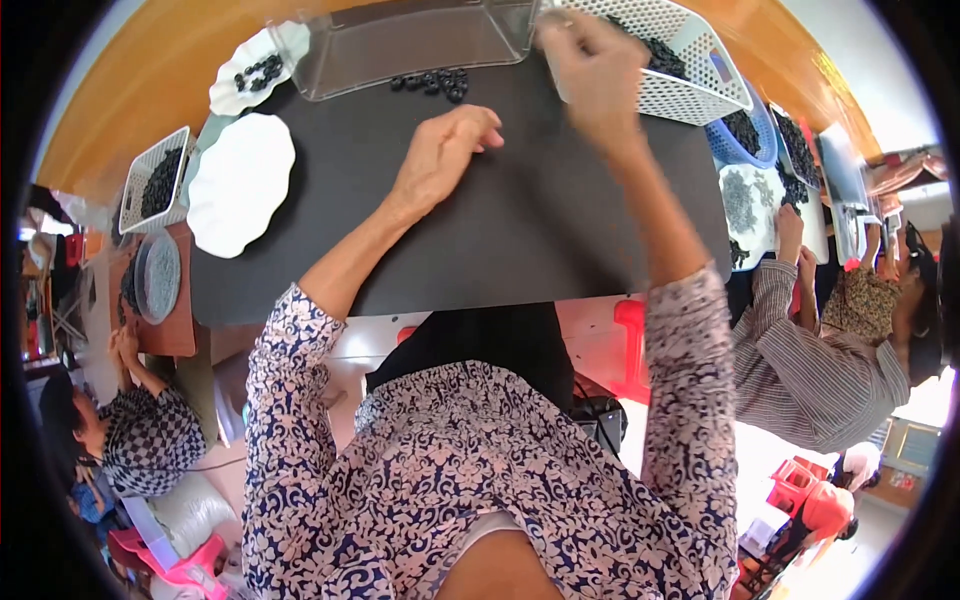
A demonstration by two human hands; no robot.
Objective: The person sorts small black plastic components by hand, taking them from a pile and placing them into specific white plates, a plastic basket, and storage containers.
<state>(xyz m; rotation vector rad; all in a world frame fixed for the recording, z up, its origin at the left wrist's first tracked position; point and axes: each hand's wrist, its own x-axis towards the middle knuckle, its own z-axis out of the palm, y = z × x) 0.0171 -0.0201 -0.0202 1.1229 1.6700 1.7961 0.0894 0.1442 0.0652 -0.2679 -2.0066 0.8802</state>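
My left hand (440,155) rests over the black tabletop (480,230) with its fingers curled in. What it holds, if anything, is hidden. Just beyond it lies a small cluster of shiny round black pieces (432,82), in front of a clear plastic bin (420,50). Smeared by motion, my right hand (598,75) is raised at the left side of a white perforated basket (705,95). Small black pieces (662,58) fill part of that basket. The right hand's fingers are too blurred to read.
At the left are a white scalloped plate (240,185) and another such plate (232,92) bearing several black pieces. A white basket (150,180) stands farther left, a blue basket (762,140) to the right. People sit on both sides, including one in a striped sleeve (775,300).
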